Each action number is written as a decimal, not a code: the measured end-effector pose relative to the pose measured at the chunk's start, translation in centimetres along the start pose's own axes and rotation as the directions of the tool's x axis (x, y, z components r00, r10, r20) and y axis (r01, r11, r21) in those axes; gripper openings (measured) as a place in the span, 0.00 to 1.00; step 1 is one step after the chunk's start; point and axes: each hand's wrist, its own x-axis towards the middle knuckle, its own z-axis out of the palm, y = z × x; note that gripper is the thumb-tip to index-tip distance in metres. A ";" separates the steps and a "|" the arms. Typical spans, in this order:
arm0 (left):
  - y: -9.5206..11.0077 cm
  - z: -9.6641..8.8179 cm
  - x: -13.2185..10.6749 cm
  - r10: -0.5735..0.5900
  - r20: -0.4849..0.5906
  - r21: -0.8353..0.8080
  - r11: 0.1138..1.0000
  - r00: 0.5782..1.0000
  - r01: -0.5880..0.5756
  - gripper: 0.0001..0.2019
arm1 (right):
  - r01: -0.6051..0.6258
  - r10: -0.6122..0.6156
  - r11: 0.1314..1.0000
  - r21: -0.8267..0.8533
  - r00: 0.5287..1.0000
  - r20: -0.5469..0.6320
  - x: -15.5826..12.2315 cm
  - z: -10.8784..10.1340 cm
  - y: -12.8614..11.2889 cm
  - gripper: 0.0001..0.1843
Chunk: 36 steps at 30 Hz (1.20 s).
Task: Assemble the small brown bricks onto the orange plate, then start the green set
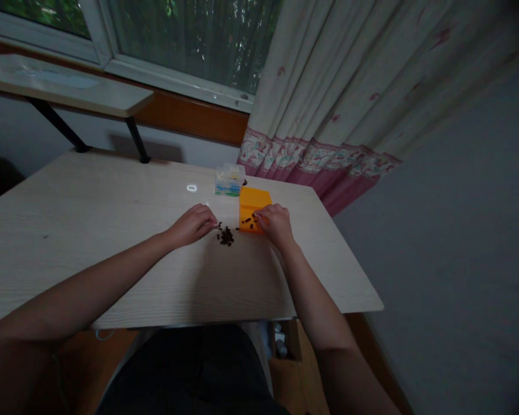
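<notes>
A small heap of dark brown pieces (226, 236) lies on the pale wooden table (164, 288). My left hand (194, 223) is at the heap's left edge, its fingers pinched together near a few loose pieces; what is between the fingertips is too small to make out. Right of the heap rests an orange tray (255, 197), with several of the dark pieces on its near part. My right hand (275, 222) reaches over the tray's right side with fingertips closed beside those pieces. Whether it grips one is hidden.
Behind the tray stands a clear plastic box (229, 180) with blue and green contents. A raised shelf (69, 86) on black legs occupies the back left. The curtain (320, 115) hangs beyond the table's far right edge, and an open drawer (288, 340) shows below the front edge.
</notes>
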 end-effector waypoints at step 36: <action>4.0 1.1 1.7 -0.690 0.169 -0.900 0.183 0.703 0.396 0.19 | 0.302 -0.251 0.951 0.062 0.877 -0.411 -1.6 1.7 -7.3 0.15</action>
